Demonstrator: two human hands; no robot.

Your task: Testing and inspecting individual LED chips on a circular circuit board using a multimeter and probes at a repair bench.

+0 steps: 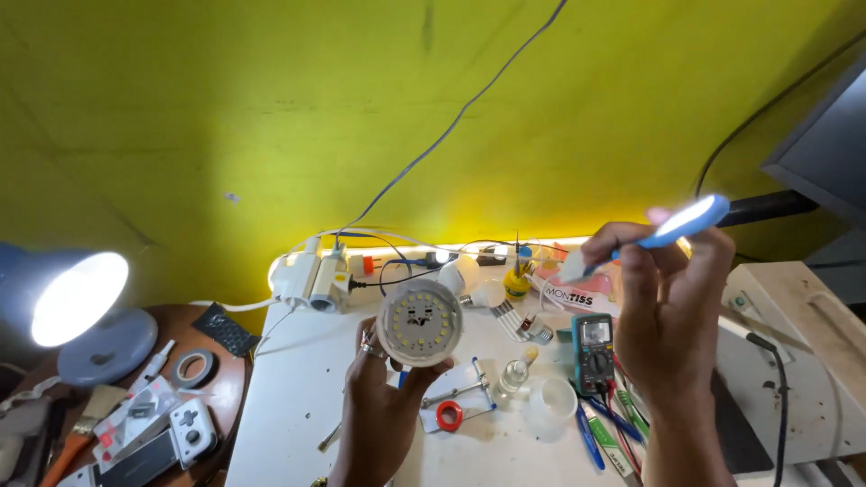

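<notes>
My left hand (379, 397) holds up an opened bulb by its base, its round white LED board (419, 322) with several small yellow chips facing me. My right hand (663, 307) is raised at the right and grips a blue-handled toothbrush (672, 227), whose white bristled head points left toward the bulb but stays a hand's width away from it. Both hands hover above a white table (289, 406).
On the table lie a green multimeter (593, 352), a small glass bottle (516, 372), a clear cup (552, 401), a red tape roll (449, 416), pens, spare bulbs and a white power strip (311, 280). A lit desk lamp (77, 298) stands left over a round wooden table with tools.
</notes>
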